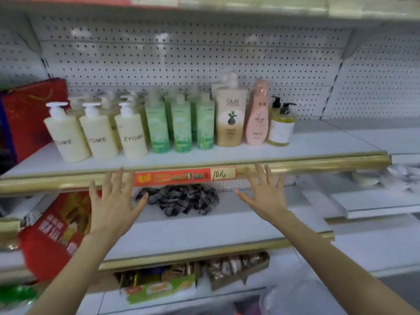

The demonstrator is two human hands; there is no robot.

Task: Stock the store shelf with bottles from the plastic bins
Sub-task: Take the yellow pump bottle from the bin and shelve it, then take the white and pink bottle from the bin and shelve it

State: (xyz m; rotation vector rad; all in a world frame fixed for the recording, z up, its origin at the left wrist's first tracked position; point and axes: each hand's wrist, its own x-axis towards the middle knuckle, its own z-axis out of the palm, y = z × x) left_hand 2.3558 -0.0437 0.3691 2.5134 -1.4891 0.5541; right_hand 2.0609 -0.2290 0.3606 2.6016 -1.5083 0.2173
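At your twelve o'clock a matt white perforated back panel, at nine o'clock smooth cream plastic bottles, at one o'clock a glossy pink bottle, shiny gold shelf trim before you, at six o'clock checked cloth

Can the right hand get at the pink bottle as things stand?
Probably yes: the right hand is open and empty below the shelf edge, and nothing stands before the pink bottle.

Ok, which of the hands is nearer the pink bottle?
Right. The right hand is below the pink bottle; the left hand is lower and well to its left.
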